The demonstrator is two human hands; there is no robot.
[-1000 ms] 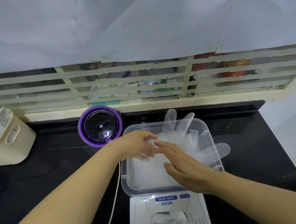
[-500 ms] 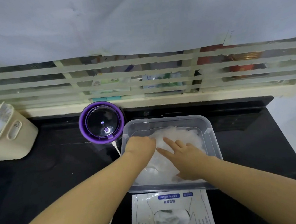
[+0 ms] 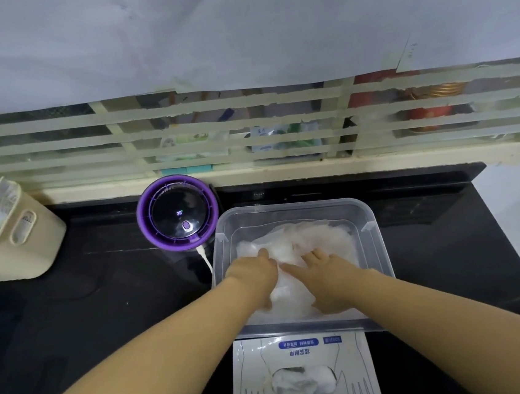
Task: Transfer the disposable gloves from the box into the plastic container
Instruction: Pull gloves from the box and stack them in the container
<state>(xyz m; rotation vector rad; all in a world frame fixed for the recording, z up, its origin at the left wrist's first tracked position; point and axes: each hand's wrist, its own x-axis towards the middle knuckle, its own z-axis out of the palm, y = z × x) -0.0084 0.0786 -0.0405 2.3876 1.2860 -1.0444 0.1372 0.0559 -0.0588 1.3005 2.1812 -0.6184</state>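
A clear plastic container (image 3: 292, 208) stands on the black counter (image 3: 103, 309) and holds a heap of thin translucent disposable gloves (image 3: 292, 241). Both my hands are inside it on the heap. My left hand (image 3: 254, 277) presses the left side, thumb pointing away from me, its fingers partly sunk in the plastic. My right hand (image 3: 327, 273) lies flat with fingers spread on the right side. The white and blue glove box (image 3: 305, 381) lies just in front of the container, with crumpled gloves showing in its oval opening.
A round purple and black device (image 3: 178, 213) sits left of the container, its white cable (image 3: 206, 260) running toward me. A beige basket (image 3: 26, 240) stands at the far left. A taped window grille lines the back; the counter ends at the right.
Glove fingers that stuck up and hung over the container's rim are now pushed down inside. Both hands moved lower and flatter onto the heap.
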